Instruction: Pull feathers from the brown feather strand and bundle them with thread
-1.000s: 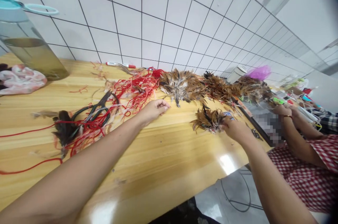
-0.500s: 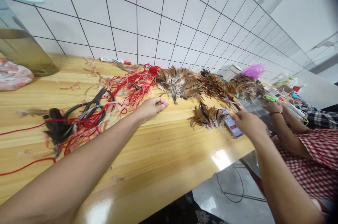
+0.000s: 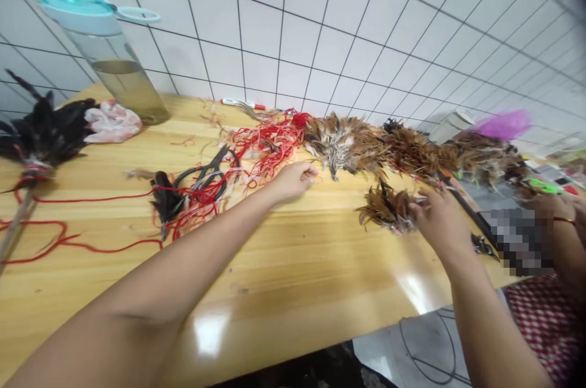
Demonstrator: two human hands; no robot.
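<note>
My left hand (image 3: pixel 293 182) rests curled on the wooden table (image 3: pixel 256 290), just below a tangle of red string (image 3: pixel 270 144) and a brown feather clump (image 3: pixel 341 144). My right hand (image 3: pixel 439 223) touches the right end of a brown feather tuft (image 3: pixel 387 208). I cannot tell whether its fingers grip the feathers. Black-handled scissors (image 3: pixel 206 177) lie in red string to the left of my left hand, next to a dark feather tuft (image 3: pixel 165 202). A black feather bundle on a stick (image 3: pixel 41 129) sticks in from the left.
A co-worker's hand (image 3: pixel 552 208) with a bracelet is at the right, beside a pixelated patch (image 3: pixel 517 241). A long dark strip (image 3: pixel 467 211) lies near my right hand. Behind stand a lidded water bottle (image 3: pixel 114 64), pink cloth (image 3: pixel 112 122) and a tiled wall (image 3: pixel 311 28).
The view has swung, shifting everything rightward and bringing the black feather bundle in at the left. The phone seen near my right hand no longer shows, and that hand now meets the tuft.
</note>
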